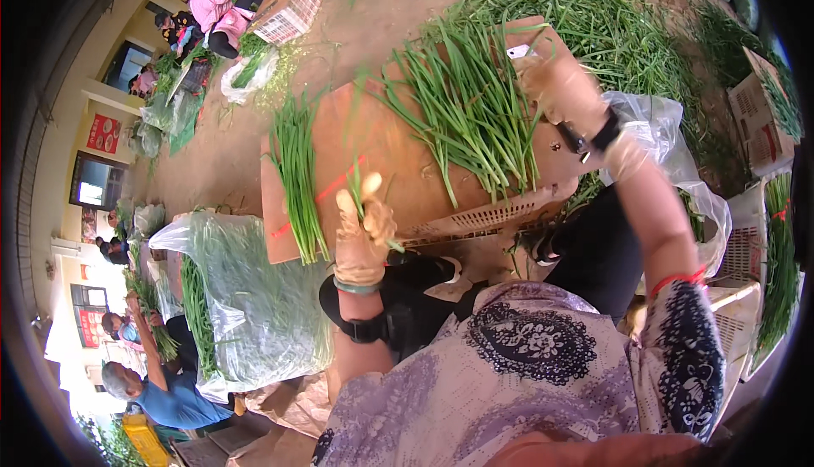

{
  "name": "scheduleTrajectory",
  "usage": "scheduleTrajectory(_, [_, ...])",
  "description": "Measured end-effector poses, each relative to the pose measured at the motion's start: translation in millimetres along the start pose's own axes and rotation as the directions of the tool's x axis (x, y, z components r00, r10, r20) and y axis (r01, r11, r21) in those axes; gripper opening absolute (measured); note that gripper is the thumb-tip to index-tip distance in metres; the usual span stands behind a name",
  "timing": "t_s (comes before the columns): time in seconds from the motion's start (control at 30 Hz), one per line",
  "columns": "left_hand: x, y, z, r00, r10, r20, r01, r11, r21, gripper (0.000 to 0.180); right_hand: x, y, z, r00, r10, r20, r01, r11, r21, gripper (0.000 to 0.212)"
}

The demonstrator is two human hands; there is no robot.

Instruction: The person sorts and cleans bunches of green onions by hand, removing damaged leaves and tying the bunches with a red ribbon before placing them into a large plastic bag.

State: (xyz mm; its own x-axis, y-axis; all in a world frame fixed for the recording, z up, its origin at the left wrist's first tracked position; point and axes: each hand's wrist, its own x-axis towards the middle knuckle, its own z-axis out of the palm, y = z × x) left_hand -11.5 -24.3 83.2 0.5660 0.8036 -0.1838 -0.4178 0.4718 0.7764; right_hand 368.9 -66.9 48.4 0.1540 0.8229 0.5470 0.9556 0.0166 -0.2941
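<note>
Sorting seems underway: the left hand (pixel 365 231) grips a few stalks (pixel 357 202); the right hand (pixel 566 92) is too blurred to tell. Next likely calls for aligning them with the bunch (pixel 297 175) leftward.

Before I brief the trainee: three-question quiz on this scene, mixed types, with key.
1. True or false: the left hand is nearer the narrow bundle of greens than the right hand is.

2. Multiple choice: where on the cardboard does that narrow bundle of greens lie?
A) Along the left side
B) In the middle
C) Along the right side

3. Fill in: the left hand holds a few ____.

Key:
1. True; the right hand is at the far right, beside the wider pile.
2. A.
3. Green stalks.
</note>
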Motion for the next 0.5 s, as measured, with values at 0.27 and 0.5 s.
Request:
scheduleTrajectory(0.27, [34,-18,-26,0.983,-0.028,-0.18,0.016,0.997,-0.071,0.036,-74,-158,109,0.958,0.142,0.249,-0.174,0.979,0.11,0.029])
scheduleTrajectory(0.5, [20,-40,-47,0.95,0.05,-0.309,-0.039,0.998,0.044,0.009,-70,-183,59,0.868,0.261,0.422,-0.486,0.621,0.615,0.023])
